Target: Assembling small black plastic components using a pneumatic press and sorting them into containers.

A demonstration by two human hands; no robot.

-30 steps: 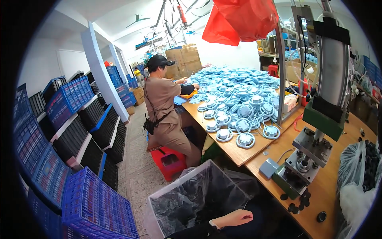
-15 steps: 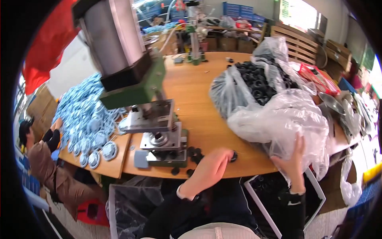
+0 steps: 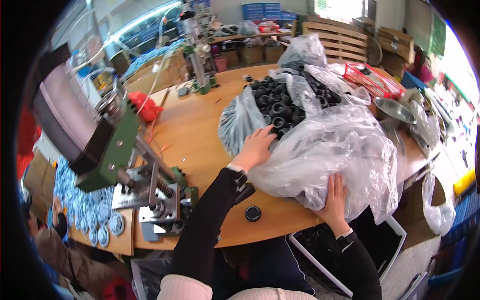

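many black ring-like parts point(image 3: 280, 109) heaped in open plastic bag point(image 3: 330, 155) on table point(image 3: 200, 125); left hand point(image 3: 255, 149), fingers loosely spread, at bag's mouth, seemingly holding film back; right hand point(image 3: 334, 202) spread against near side, likely steadying slack.

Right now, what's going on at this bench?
The left hand is at the edge of the black round parts in an open clear plastic bag; the right hand rests against the bag's near side. One black disc lies alone on the table. Neither hand touches the press at left.
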